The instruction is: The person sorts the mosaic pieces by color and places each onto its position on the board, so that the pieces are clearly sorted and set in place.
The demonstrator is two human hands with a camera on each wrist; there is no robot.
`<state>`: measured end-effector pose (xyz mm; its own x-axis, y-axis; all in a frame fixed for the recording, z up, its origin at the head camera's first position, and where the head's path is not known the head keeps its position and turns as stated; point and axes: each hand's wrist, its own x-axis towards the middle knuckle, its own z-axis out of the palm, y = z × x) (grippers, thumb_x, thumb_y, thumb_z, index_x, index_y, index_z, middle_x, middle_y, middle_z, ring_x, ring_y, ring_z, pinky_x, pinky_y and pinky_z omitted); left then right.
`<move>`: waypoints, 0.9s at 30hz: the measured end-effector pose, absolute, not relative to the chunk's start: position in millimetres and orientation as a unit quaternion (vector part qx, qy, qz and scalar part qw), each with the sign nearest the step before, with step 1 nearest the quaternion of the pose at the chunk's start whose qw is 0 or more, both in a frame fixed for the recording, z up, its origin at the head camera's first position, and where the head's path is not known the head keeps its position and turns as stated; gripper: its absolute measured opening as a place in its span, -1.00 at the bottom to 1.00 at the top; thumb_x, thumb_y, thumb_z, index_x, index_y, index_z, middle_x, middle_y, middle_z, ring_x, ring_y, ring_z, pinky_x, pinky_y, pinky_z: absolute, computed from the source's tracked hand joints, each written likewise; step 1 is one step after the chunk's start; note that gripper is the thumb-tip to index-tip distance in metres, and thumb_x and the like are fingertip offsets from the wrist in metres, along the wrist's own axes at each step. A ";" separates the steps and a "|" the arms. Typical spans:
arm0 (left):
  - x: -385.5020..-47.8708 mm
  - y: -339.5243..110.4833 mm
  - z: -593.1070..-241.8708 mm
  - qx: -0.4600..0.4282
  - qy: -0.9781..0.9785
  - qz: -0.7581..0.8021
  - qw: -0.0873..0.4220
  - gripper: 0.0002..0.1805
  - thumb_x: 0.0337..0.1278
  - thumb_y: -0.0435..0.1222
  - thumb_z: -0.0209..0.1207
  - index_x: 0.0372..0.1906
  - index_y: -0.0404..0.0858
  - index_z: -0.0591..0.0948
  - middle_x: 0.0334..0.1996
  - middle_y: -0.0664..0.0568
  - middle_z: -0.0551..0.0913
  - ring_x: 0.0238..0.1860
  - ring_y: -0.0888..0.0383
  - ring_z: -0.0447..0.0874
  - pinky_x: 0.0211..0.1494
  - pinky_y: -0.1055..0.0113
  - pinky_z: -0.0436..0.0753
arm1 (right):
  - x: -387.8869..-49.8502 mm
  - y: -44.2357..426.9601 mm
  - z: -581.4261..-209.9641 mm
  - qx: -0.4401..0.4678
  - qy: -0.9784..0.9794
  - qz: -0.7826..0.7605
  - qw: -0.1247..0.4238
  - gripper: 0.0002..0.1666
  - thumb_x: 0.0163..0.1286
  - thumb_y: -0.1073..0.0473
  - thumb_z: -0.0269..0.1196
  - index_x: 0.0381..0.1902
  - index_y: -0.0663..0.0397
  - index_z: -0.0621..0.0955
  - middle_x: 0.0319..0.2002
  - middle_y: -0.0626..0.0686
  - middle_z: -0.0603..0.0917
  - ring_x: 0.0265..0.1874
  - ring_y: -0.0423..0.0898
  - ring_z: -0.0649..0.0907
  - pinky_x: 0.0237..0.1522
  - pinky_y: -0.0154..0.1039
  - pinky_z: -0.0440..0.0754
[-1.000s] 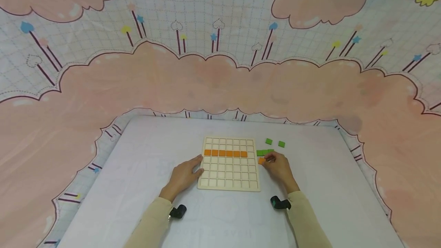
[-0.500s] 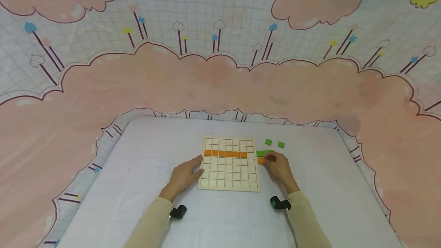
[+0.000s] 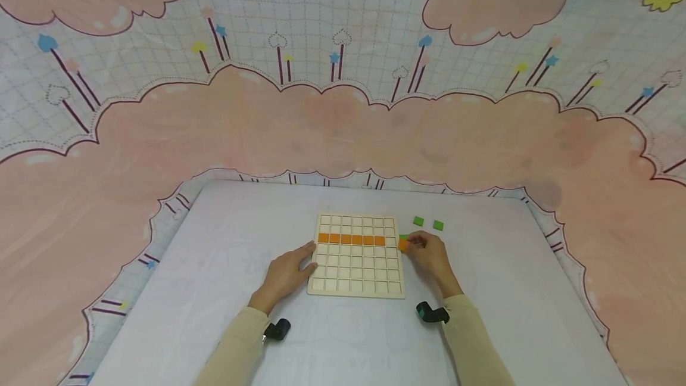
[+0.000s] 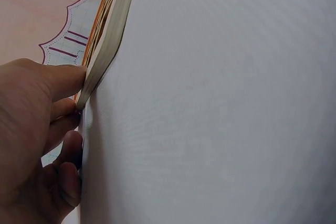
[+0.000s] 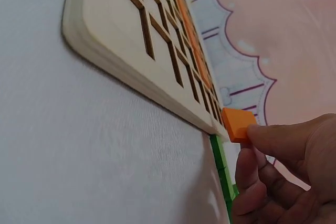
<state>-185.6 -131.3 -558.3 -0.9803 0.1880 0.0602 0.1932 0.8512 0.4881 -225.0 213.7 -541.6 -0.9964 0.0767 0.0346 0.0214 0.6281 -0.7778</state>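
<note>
A pale wooden grid board (image 3: 356,261) lies flat on the table, a row of orange square tiles (image 3: 351,239) set across its upper part. My left hand (image 3: 285,271) rests against the board's left edge, thumb and fingers spread; the left wrist view shows fingertips (image 4: 68,80) touching that edge. Between thumb and fingers, my right hand (image 3: 431,256) pinches one orange square tile (image 5: 239,124), held just off the board's right edge. Green tiles (image 5: 223,169) lined up beside that edge are partly hidden by the right hand.
Two loose green tiles (image 3: 418,221) lie apart on the white table (image 3: 225,225), beyond the right hand. A patterned cloth (image 3: 343,130) with clouds hangs behind the table. Each sleeve carries a small black wrist camera (image 3: 277,330).
My right hand has moved a little left and away from me with the orange tile, now covering more of the green row. The left hand and board stay where they were.
</note>
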 end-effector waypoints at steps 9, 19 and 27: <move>-187.1 -129.3 -556.0 -0.098 -0.962 -0.254 0.002 -0.39 0.29 -0.06 0.20 0.38 -0.17 0.44 0.41 0.07 0.43 0.38 -0.03 0.44 0.40 0.00 0.47 | -234.2 201.2 -541.6 -0.026 -0.897 0.441 0.020 -0.84 0.31 0.22 0.31 -0.16 0.09 0.69 -0.11 0.12 0.71 -0.16 0.00 0.63 -0.10 -0.14 0.60; -187.2 -128.9 -556.6 -0.099 -0.964 -0.248 -0.003 -0.39 0.29 -0.08 0.21 0.39 -0.16 0.43 0.41 0.07 0.43 0.38 -0.04 0.45 0.40 0.00 0.47 | -243.0 193.4 -547.0 -0.036 -0.894 0.447 0.007 -0.84 0.33 0.24 0.30 -0.14 0.08 0.69 -0.13 0.09 0.71 -0.16 -0.01 0.58 -0.13 -0.21 0.54; -188.0 -130.5 -557.5 -0.101 -0.964 -0.247 -0.001 -0.38 0.29 -0.06 0.21 0.39 -0.15 0.43 0.41 0.08 0.42 0.38 -0.04 0.45 0.39 -0.01 0.48 | -248.9 189.9 -550.7 -0.035 -0.897 0.441 0.007 -0.86 0.35 0.25 0.29 -0.15 0.03 0.71 -0.10 0.07 0.70 -0.13 -0.01 0.56 -0.05 -0.13 0.55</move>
